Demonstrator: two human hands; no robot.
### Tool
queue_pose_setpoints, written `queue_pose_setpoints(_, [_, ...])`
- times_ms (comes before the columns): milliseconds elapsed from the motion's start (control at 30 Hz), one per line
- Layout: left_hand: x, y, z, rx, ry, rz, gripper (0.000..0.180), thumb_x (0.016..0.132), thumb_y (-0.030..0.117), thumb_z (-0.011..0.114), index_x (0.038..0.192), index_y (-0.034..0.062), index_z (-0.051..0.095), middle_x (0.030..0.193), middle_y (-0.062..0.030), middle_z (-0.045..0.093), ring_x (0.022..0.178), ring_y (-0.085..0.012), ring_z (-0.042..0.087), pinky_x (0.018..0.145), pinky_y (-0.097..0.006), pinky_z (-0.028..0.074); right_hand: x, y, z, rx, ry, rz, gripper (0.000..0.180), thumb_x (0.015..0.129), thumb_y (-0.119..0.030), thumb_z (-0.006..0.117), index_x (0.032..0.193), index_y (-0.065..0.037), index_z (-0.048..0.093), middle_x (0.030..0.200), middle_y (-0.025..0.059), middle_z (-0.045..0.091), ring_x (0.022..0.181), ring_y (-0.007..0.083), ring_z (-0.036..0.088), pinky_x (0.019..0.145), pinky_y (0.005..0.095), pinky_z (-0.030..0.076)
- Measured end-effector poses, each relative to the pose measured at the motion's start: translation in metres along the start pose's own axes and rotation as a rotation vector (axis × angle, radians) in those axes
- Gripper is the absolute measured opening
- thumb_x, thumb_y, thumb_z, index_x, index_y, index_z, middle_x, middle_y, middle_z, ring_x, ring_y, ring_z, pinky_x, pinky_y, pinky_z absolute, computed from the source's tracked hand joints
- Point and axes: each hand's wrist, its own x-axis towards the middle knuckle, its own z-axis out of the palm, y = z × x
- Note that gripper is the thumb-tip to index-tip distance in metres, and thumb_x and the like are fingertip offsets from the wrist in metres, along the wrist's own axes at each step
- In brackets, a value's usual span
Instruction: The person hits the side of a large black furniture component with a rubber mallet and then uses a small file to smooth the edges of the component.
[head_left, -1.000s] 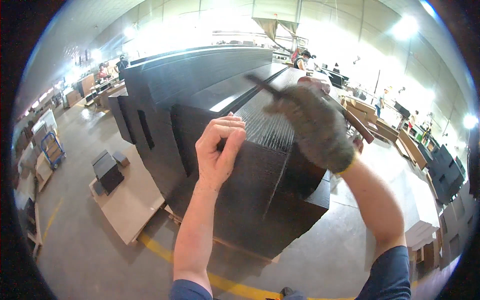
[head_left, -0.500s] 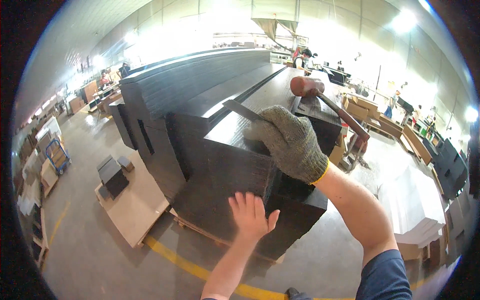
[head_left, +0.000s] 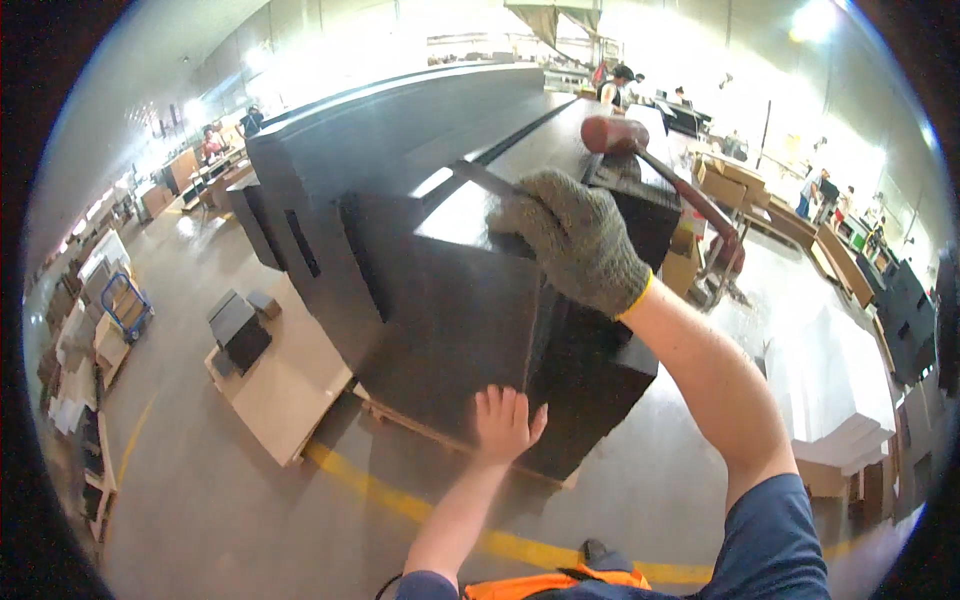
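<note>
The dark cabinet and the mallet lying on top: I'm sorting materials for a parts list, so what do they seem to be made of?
The dark cabinet looks like laminated or painted board with a smooth, semi-gloss finish, since its top reflects the ceiling lights. The mallet appears to have a reddish-brown, matte rubber or wooden head on a slim reddish handle; which one cannot be told. The right hand wears a grey knitted glove.

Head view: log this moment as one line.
left hand bare, flat on dark panel stack front | right hand gloved, gripping the stack's top edge | mallet lying on top

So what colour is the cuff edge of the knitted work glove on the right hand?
Yellow, on the grey-green knitted work glove covering the right hand; the head view shows it best.
</note>
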Motion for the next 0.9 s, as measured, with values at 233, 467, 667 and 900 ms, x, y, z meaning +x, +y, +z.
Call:
queue_pose_setpoints(233, [0.015, -0.014, -0.035, -0.012, -0.084, 0.07, 0.043, 0.083, 0.028, 0.063, 0.12, 0.008, 0.057, 0.136, -0.0093, 0.047, 0.135, -0.0412, 0.027, 0.111, -0.055, 0.016, -0.002, 0.011, 0.003, 0.008, -0.025, 0.061, 0.019, 0.085, -0.023, 0.062, 0.09, -0.005, 0.06, 0.084, 0.0135, 0.061, 0.07, 0.0283, 0.064, 0.057, 0.0374, 0.051])
queue_pose_setpoints(467, [0.014, -0.028, -0.06, -0.146, -0.153, 0.143, 0.042, 0.083, 0.024, 0.064, 0.122, 0.0085, 0.059, 0.146, -0.008, 0.037, 0.137, -0.0395, 0.025, 0.11, -0.053, 0.02, 0.0, 0.013, 0.009, -0.064, 0.082, 0.025, 0.019, 0.083, -0.025, 0.064, 0.087, -0.007, 0.059, 0.072, 0.012, 0.062, 0.063, 0.0332, 0.062, 0.055, 0.0405, 0.05])
queue_pose_setpoints(667, [0.057, -0.027, -0.071, -0.281, 0.061, -0.283, 0.097, 0.071, 0.032, 0.08, 0.144, 0.0012, 0.023, 0.153, -0.0168, 0.016, 0.14, -0.0389, 0.015, 0.111, -0.051, 0.018, 0.0, 0.011, 0.01, -0.093, 0.066, 0.052, 0.019, 0.084, -0.027, 0.062, 0.087, -0.008, 0.058, 0.069, 0.0131, 0.062, 0.063, 0.0342, 0.062, 0.057, 0.0419, 0.05])
queue_pose_setpoints(900, [0.086, -0.023, -0.068, -0.721, -0.099, -0.768, 0.126, 0.063, 0.03, 0.086, 0.146, 0.0006, -0.004, 0.153, -0.0199, 0.001, 0.141, -0.0291, 0.009, 0.114, -0.04, 0.013, -0.006, 0.011, 0.009, -0.156, 0.054, 0.007, 0.016, 0.084, -0.025, 0.061, 0.088, -0.01, 0.059, 0.072, 0.0122, 0.062, 0.064, 0.0334, 0.063, 0.058, 0.0415, 0.05])
